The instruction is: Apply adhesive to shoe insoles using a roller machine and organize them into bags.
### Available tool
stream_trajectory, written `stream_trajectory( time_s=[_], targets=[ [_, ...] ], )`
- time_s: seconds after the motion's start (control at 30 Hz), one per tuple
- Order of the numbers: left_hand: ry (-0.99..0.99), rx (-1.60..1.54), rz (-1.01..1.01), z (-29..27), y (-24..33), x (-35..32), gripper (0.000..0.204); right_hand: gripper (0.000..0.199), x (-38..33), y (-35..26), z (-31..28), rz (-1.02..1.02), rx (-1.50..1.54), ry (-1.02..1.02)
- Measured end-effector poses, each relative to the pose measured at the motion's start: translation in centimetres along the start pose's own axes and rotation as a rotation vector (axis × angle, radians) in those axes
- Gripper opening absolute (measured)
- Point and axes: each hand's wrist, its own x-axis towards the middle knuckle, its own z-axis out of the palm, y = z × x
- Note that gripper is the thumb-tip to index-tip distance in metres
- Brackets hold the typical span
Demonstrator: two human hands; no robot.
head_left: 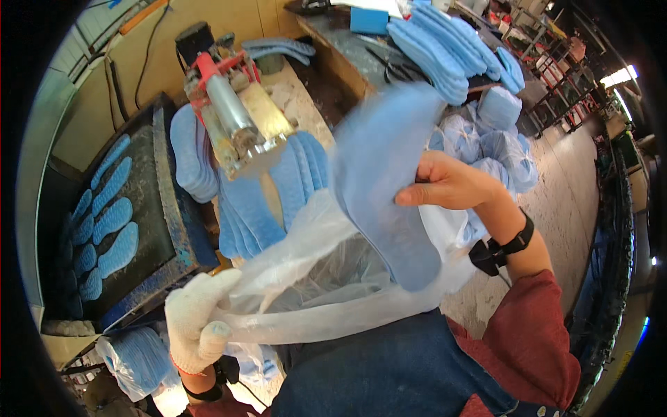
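Note:
My right hand [451,182], bare, grips a light blue insole [382,187] at its side, thumb on the near face. Its upper end is smeared by motion, and I cannot tell whether more than one is held. The lower end reaches into the mouth of a clear plastic bag [299,325]. On the left, my left hand [194,323] wears a white knit glove and is closed on the bag's rim, stretching the mouth sideways. Behind the bag stand stacks of blue insoles [250,215], partly hidden by it.
A machine with a metal cylinder and red parts [233,111] stands beyond the stacks. Insoles lie in rows on a dark belt [149,236] at left. More insole piles [438,59] rest on a far table. Filled bags [504,149] sit at right, another [135,361] at lower left.

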Motion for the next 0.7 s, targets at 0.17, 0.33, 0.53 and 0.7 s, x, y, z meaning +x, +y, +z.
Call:
stream_trajectory(
  time_s=[0.17, 0.33, 0.53, 0.7],
  targets=[
    [-0.061, -0.065, -0.044, -0.5, -0.2, -2.9, 0.070, 0.045, 3.7, -1.5, 2.6, 0.001, 0.099, 0.109],
    [-0.120, -0.200, -0.095, 1.4, -1.0, -6.2, 0.051, 0.046, 11.7, -1.6, 11.7, -0.283, 0.048, 0.191],
    [-0.288, -0.260, -0.269, 1.8, -1.8, -10.2, 0.041, 0.043, 31.1, 3.4, 18.8, -0.390, -0.042, 0.631],
    [-0.189, -0.308, -0.214, 1.8, -2.6, -11.0, 0.039, 0.046, 43.3, 5.8, 14.0, -0.302, -0.240, 0.853]
  ],
)
